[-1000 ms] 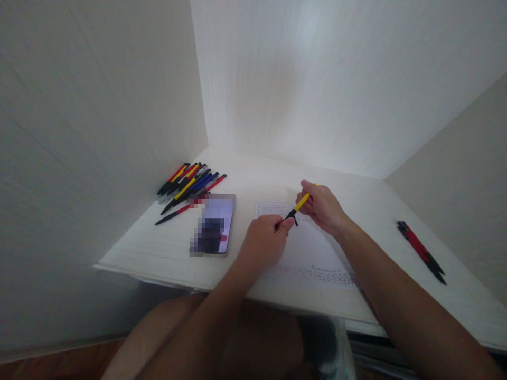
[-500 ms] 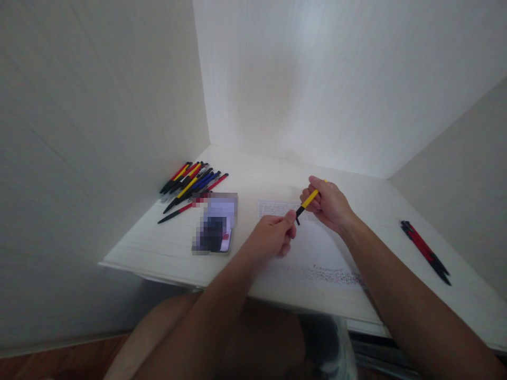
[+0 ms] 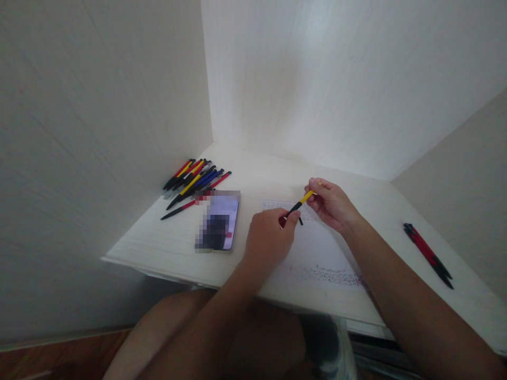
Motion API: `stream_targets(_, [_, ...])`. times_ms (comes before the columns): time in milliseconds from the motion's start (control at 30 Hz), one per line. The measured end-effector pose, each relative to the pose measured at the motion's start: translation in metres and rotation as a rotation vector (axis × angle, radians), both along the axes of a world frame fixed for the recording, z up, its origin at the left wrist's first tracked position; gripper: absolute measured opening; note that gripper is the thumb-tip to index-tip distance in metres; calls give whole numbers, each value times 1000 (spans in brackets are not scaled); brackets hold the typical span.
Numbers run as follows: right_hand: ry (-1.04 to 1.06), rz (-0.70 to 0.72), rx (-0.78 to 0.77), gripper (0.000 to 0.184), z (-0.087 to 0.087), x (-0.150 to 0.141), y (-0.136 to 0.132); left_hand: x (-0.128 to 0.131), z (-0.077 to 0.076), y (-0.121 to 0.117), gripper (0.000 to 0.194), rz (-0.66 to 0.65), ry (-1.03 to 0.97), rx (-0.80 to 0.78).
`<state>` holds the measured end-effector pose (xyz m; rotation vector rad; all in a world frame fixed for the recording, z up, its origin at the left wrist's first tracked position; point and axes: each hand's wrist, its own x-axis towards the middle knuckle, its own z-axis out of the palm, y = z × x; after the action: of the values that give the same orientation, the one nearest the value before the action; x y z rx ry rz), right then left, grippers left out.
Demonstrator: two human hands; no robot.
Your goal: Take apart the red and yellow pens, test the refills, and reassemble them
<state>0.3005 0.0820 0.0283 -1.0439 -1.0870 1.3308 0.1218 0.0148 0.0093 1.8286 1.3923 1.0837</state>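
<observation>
A yellow pen (image 3: 306, 198) with a black grip is held slantwise above the paper, between my two hands. My left hand (image 3: 273, 229) pinches its black lower end between thumb and fingers. At the yellow upper end, the thumb and fingertips of my right hand (image 3: 328, 203) are closed round it. A short dark piece shows just below the pen by my left thumb; I cannot tell whether it is the pen's clip. Under the hands lies a sheet of paper (image 3: 317, 245) with handwriting at its top and bottom.
To the left, against the partition, lies a pile of pens (image 3: 194, 182) in red, yellow, blue and black. A phone (image 3: 222, 221), partly blurred out, lies beside it. Two red and black pens (image 3: 428, 254) lie at the right. Panels enclose the white desk (image 3: 253, 169).
My left hand has turned and shifted its grip, its back now more upward. My right fingers have loosened from a fist round the pen to a fingertip hold. The view has shifted slightly.
</observation>
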Motion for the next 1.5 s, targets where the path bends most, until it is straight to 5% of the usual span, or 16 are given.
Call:
stream_targets(500, [132, -2, -14, 8, -1, 5, 3, 3, -2, 0, 45, 9, -44, -47])
stream_targets(567, [128, 9, -12, 8, -1, 6, 2, 4, -2, 1, 47, -37, -190, -152])
stream_targets(733, [151, 38, 18, 22, 1, 6, 1, 1, 2, 2, 48, -289, -914, -755])
stream_targets(800, [162, 55, 32, 25, 1, 6, 0, 0, 3, 2, 48, -290, -1034, -814])
stream_targets(1267, [137, -84, 54, 22, -2, 1, 3, 7, 0, -4, 23, 112, -114, 92])
stream_targets(1400, [129, -99, 77, 18, -5, 3, 5, 9, 0, -7, 33, 105, -56, 113])
stream_targets(1500, [111, -96, 92, 18, -4, 5, 5, 10, 0, -5, 40, 46, -275, -76])
